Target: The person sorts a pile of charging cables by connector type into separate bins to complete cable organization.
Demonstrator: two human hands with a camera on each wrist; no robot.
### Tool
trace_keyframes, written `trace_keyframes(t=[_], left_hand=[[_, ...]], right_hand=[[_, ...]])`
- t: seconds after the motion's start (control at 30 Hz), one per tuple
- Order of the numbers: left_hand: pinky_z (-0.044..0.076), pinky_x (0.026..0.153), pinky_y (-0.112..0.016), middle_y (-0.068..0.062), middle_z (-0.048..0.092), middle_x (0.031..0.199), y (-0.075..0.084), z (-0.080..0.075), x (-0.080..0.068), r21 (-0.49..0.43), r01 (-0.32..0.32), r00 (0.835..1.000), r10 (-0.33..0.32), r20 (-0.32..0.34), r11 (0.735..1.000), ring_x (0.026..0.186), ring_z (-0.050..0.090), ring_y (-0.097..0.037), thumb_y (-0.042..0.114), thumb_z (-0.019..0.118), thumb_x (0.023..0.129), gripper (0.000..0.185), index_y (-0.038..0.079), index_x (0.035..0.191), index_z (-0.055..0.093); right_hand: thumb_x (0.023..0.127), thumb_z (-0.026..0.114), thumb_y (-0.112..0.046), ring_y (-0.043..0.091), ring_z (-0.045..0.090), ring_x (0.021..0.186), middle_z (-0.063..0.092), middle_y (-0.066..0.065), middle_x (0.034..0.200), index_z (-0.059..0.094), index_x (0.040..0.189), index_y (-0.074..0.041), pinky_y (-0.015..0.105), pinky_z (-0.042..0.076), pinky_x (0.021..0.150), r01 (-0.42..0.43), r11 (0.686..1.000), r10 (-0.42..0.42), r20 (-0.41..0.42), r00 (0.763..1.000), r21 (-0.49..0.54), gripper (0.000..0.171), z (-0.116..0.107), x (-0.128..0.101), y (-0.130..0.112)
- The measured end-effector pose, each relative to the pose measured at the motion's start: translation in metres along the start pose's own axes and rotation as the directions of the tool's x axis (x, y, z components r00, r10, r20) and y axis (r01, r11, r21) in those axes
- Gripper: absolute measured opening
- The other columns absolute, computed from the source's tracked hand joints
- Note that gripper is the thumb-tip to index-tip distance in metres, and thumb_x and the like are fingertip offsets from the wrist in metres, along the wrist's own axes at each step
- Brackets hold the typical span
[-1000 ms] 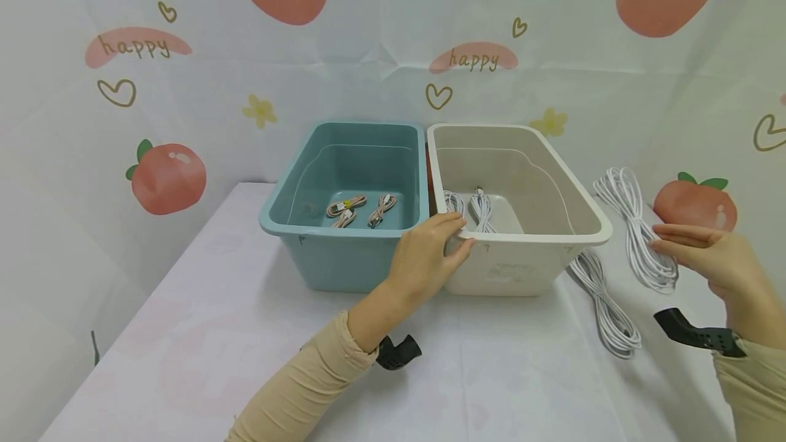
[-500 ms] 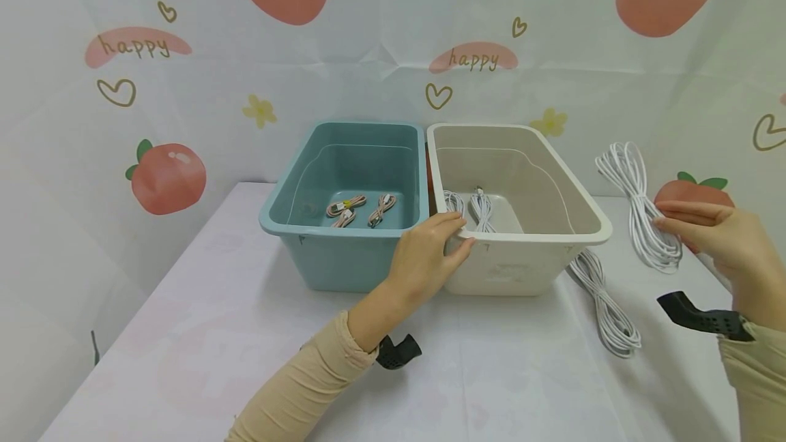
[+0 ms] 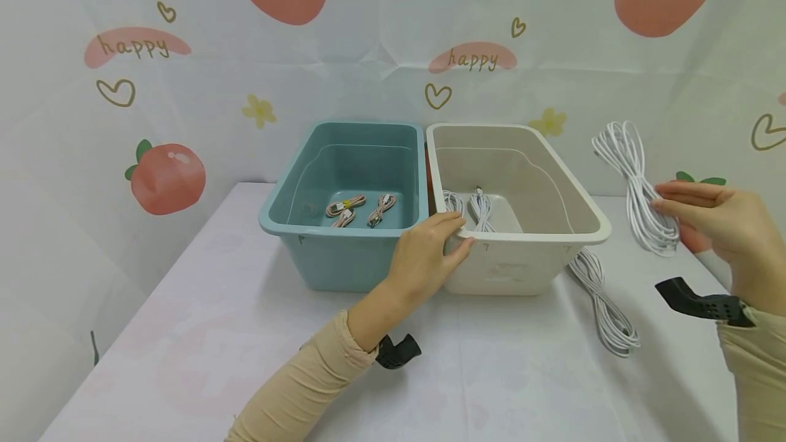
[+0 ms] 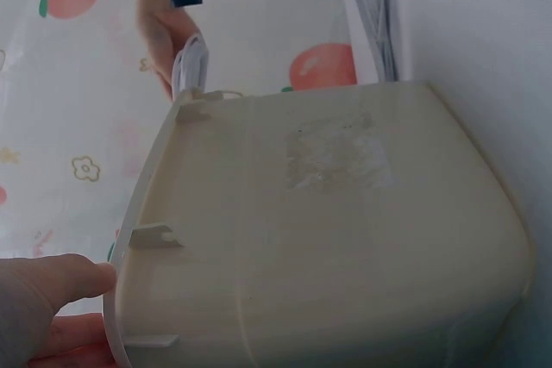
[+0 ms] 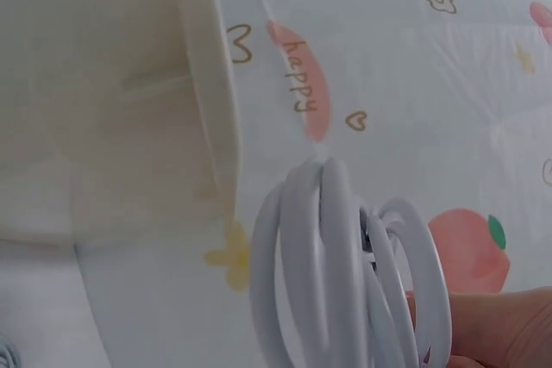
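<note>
My right hand point(image 3: 721, 224) pinches a coiled bundle of white cable point(image 3: 638, 189) in the air, to the right of the cream bin point(image 3: 522, 264). Close up in the right wrist view, the loops of that white cable point(image 5: 323, 273) hide much of the hand. At the bin's front left corner, my left hand point(image 3: 424, 251) grips the rim between thumb and fingers. The left wrist view shows the thumb point(image 4: 86, 277) against that rim. Inside the cream bin lie white cable bundles point(image 3: 481, 209), partly hidden by its front wall and my left hand.
A teal bin point(image 3: 344, 261) stands against the cream one on the left, with several small pinkish cables point(image 3: 382, 210) inside. Another white cable bundle point(image 3: 604, 305) lies on the white table point(image 3: 491, 374) by the cream bin's right side. A printed cloth point(image 3: 356, 80) hangs behind.
My right hand has raised the white cable bundle from near the table to a height above the cream bin's front rim. My left hand has stayed on the rim.
</note>
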State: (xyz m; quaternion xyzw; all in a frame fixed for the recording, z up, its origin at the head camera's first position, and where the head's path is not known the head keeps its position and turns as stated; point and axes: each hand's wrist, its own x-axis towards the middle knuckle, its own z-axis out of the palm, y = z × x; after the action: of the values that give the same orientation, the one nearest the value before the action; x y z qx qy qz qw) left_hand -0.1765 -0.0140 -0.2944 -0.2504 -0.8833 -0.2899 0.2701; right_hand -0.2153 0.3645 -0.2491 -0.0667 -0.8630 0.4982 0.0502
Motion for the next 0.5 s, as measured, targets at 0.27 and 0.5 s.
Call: trace_keyframes(t=[0.27,0.5], left_hand=[[0.056,0.083,-0.028,-0.006,0.068,0.115,0.000,0.000,0.000,0.002,-0.003,1.000,0.003,0.000,1.000,0.106,0.066,-0.018,0.022,0.067,0.085,0.028,0.005,0.108,0.070],[0.056,0.083,-0.028,-0.006,0.068,0.115,-0.001,0.000,0.000,0.011,-0.005,1.000,0.005,0.001,1.000,0.106,0.066,-0.018,0.022,0.067,0.085,0.028,0.005,0.107,0.070]], right_hand=[[0.081,0.071,-0.036,-0.022,0.048,0.083,0.063,-0.038,0.077,0.067,0.100,-0.049,0.000,0.035,0.068,-0.007,1.000,0.008,0.013,1.000,-0.023,0.023,0.004,-0.002,-0.019],[0.081,0.070,-0.040,-0.025,0.045,0.090,0.063,-0.040,0.084,0.060,0.124,-0.035,-0.001,0.031,0.071,0.045,0.995,-0.042,0.031,0.999,-0.090,0.044,0.007,0.004,-0.031]])
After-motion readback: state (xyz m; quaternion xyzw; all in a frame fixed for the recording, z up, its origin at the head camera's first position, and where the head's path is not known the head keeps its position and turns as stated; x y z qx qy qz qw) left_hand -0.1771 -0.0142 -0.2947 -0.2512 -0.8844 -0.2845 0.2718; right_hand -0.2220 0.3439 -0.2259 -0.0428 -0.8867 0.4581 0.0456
